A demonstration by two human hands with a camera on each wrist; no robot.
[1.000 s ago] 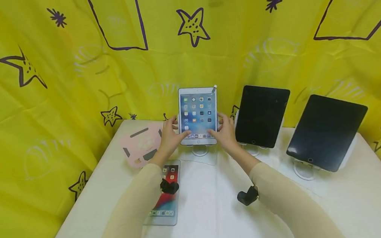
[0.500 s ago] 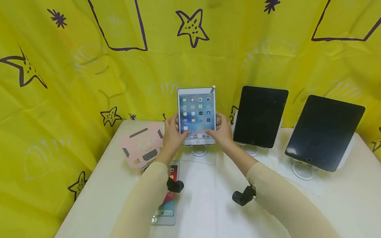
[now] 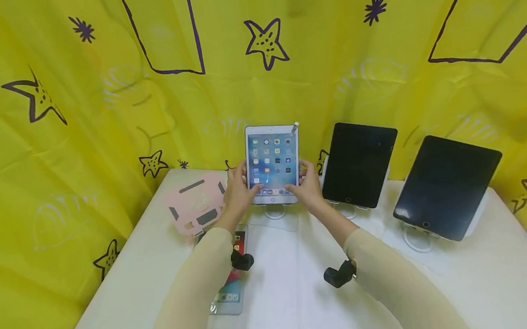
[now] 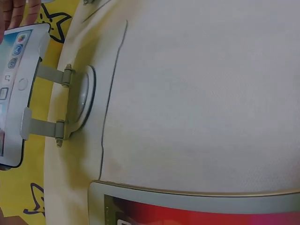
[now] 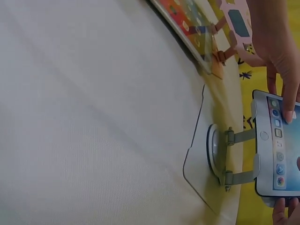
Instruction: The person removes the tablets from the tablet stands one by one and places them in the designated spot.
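Observation:
In the head view a white tablet (image 3: 271, 150) with a lit home screen leans on a metal tablet stand (image 3: 275, 214) at the back of the table. My left hand (image 3: 237, 192) grips its left edge, thumb on the front near the lower corner. On the opposite edge my right hand (image 3: 310, 186) holds it the same way, its other fingers partly hidden behind. A small tag sticks to the tablet's upper right corner. The stand's clips reach over the tablet's lower edge in the right wrist view, below the home button (image 5: 264, 136).
Two black-screened tablets, a nearer one (image 3: 359, 164) and a farther-right one (image 3: 448, 187), lean on stands. At left stands an empty pink stand (image 3: 196, 201). A second lit tablet (image 3: 231, 306) lies below it, partly covered by my left sleeve. Behind hangs a yellow curtain (image 3: 170, 115).
My left forearm has shifted slightly to the right. Both hands keep their hold on the white tablet, which stays in place on its stand. The head view has tilted a little.

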